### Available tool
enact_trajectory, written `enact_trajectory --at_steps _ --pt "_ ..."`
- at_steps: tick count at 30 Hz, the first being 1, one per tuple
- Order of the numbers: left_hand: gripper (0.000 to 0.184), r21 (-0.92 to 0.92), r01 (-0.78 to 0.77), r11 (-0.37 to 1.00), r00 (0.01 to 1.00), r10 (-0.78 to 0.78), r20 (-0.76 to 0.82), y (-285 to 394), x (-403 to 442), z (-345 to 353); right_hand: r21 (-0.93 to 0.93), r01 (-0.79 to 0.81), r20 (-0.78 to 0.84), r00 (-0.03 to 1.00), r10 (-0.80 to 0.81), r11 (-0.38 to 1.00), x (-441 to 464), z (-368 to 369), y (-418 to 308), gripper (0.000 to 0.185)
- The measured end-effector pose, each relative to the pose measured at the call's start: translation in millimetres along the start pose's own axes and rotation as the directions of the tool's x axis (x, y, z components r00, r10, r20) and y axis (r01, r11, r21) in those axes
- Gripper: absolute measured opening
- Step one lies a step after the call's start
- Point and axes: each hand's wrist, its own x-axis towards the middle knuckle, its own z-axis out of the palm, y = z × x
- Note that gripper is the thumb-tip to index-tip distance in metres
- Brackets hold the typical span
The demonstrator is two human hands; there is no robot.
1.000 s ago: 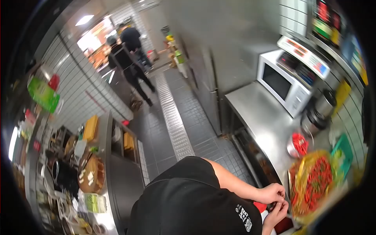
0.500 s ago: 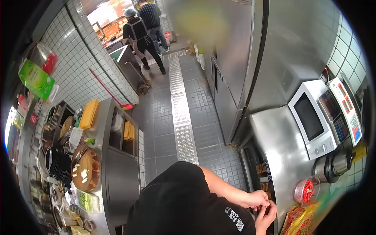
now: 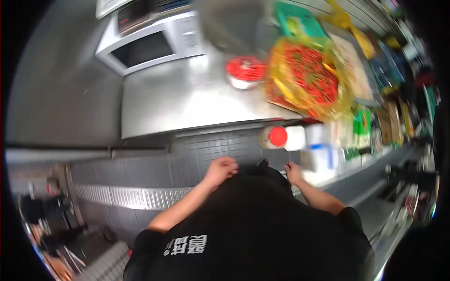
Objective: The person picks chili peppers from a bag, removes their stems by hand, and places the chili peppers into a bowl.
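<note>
My left hand (image 3: 221, 171) is in front of my body with its fingers curled in; whether anything small is inside is hidden. To the right, my right hand (image 3: 293, 173) is also closed, its palm out of sight. The two hands are apart. Just above the right hand stand a jar with a red lid (image 3: 278, 136) and a white-topped container (image 3: 295, 138). A blurred white container with a blue band (image 3: 321, 156) is beside that hand.
Ahead is a steel counter (image 3: 187, 100) with a white microwave (image 3: 145, 49), a tub of red chillies (image 3: 244, 70) and a yellow bag of red and green chillies (image 3: 311, 75). A green basket (image 3: 300, 21) lies behind. A floor drain grate (image 3: 126, 197) runs at the left.
My view has swung right, from the aisle with two people to the counter. My hands, fingers together before, are now apart. The counter now lies straight ahead.
</note>
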Motion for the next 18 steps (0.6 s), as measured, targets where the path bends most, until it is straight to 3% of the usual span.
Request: enact_trajectory --at_steps 1,2,3,4,5,6,8,10,13,15,18 --pt "0.014 0.028 0.04 0.999 0.998 -0.039 -0.048 4 -3 -3 -0.134 -0.055 0.196 0.977 0.08 0.99 -7 18 74 0.027" --pt "0.012 0.028 0.057 0.998 0.995 -0.055 -0.078 -5 -1 -8 -0.167 0.009 0.419 0.906 0.063 0.986 -34 28 110 0.028" --pt "0.01 0.025 0.07 0.997 0.991 -0.066 -0.114 -15 5 -13 -0.168 0.08 0.619 0.784 0.042 0.983 -62 37 143 0.029" --pt "0.01 0.044 0.074 0.996 0.993 -0.069 -0.098 -21 14 -18 -0.041 0.209 0.798 0.595 -0.094 0.977 -76 36 155 0.03" --pt "0.009 0.143 0.063 0.988 0.992 -0.046 -0.117 -35 20 -19 -0.028 0.191 0.789 0.607 -0.096 0.981 -90 34 147 0.03" --pt "0.008 0.236 0.056 0.97 0.991 -0.024 -0.135 -39 25 -17 0.03 -0.068 0.621 0.783 0.035 0.997 -104 21 112 0.032" --pt "0.009 0.282 0.059 0.958 0.99 -0.02 -0.14 -34 37 -2 0.159 -0.312 0.426 0.878 0.22 0.937 -102 -27 47 0.034" --pt "0.009 0.321 0.058 0.945 0.988 -0.009 -0.154 -24 57 24 -0.047 -0.1 0.468 0.877 0.11 0.994 -74 -76 25 0.04" --pt "0.009 0.394 0.065 0.917 0.993 -0.02 -0.119 -2 83 69 -0.007 -0.093 0.502 0.861 0.084 0.996 -45 -32 82 0.038" --pt "0.01 0.552 0.025 0.834 0.999 -0.01 -0.03 26 89 110 0.038 -0.098 0.498 0.865 0.066 0.995 -28 -20 90 0.037" --pt "0.011 0.524 0.004 0.851 1.0 0.007 -0.019 44 100 150 0.081 -0.088 0.504 0.863 0.035 0.993 -7 -18 99 0.037"
